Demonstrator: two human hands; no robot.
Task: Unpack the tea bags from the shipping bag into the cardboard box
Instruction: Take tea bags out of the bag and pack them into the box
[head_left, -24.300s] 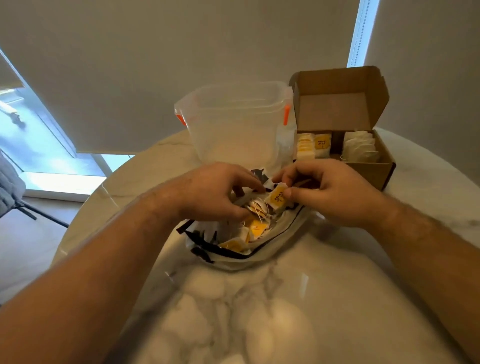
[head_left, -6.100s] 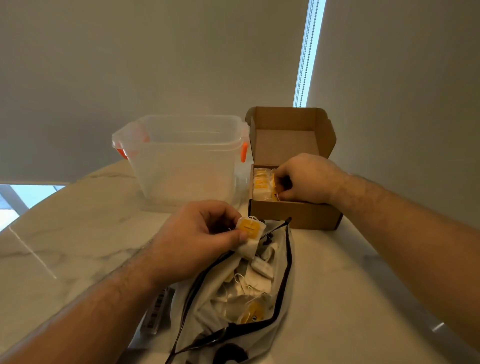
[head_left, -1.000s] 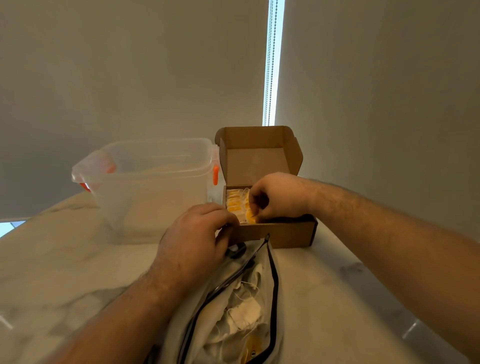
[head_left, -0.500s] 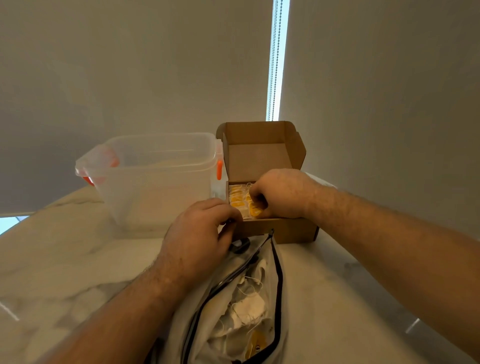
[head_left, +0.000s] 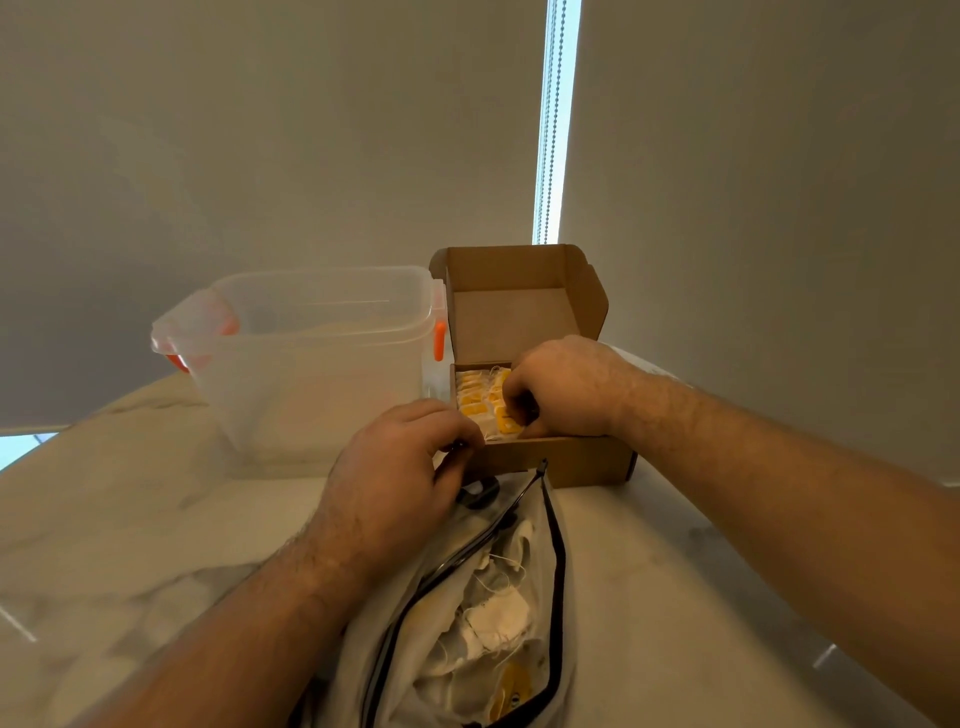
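The open cardboard box (head_left: 566, 460) stands at mid-table with its lid up. Rows of yellow-tagged tea bags (head_left: 474, 397) fill its left part. My right hand (head_left: 563, 387) is inside the box, fingers curled round a yellow-tagged tea bag (head_left: 506, 425) near the front wall. The white shipping bag (head_left: 519, 613) with black trim lies open just in front of the box, with several loose tea bags and strings inside. My left hand (head_left: 395, 483) sits at the bag's far edge beside the box's front left corner, fingers curled and pinching the bag's black rim.
A clear plastic tub (head_left: 306, 358) with orange latches stands left of the box, touching it. The round marble table (head_left: 130, 519) carries everything. Grey roller blinds hang close behind, with a bead chain (head_left: 550, 119) in the gap.
Over the last second my right hand has stayed in the box on the tea bag and my left hand has stayed at the bag's edge. Only the view shifted slightly.
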